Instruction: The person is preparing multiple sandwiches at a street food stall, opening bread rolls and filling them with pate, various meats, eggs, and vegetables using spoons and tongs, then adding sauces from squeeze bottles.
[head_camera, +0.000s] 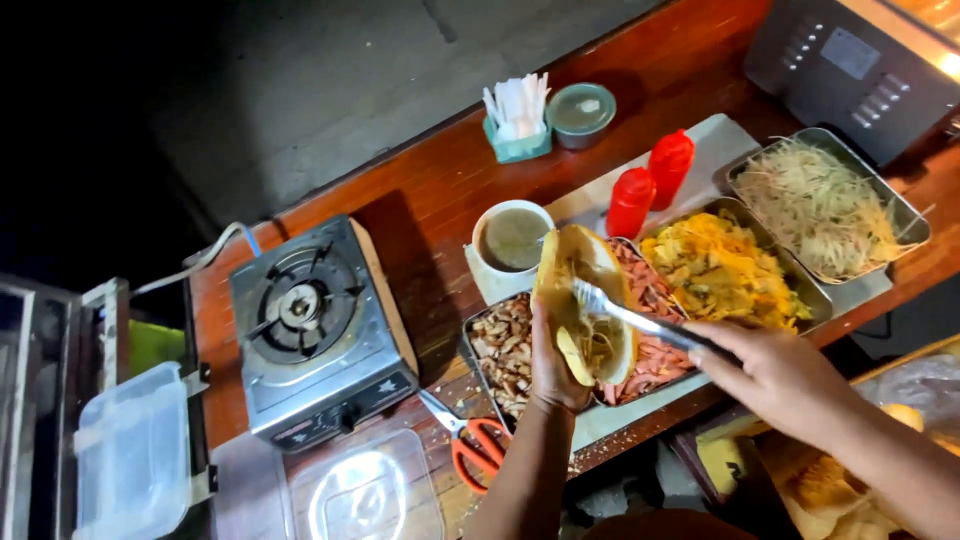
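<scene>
My left hand (553, 368) grips a split bread roll (583, 300), held open over the metal trays. The roll has pale shredded filling inside. My right hand (775, 372) holds metal tongs (640, 318) whose tips sit inside the roll on the filling. Under the roll lie a tray of brown diced pieces (503, 352) and a tray of pink sausage strips (655, 330).
A tray of yellow fried egg (722, 268) and a tray of pale shredded vegetable (822, 205) lie right. Two red squeeze bottles (650, 185), a white sauce cup (512, 245), a gas stove (310, 325), orange-handled scissors (470, 440) and clear plastic boxes (130, 450) stand on the wooden counter.
</scene>
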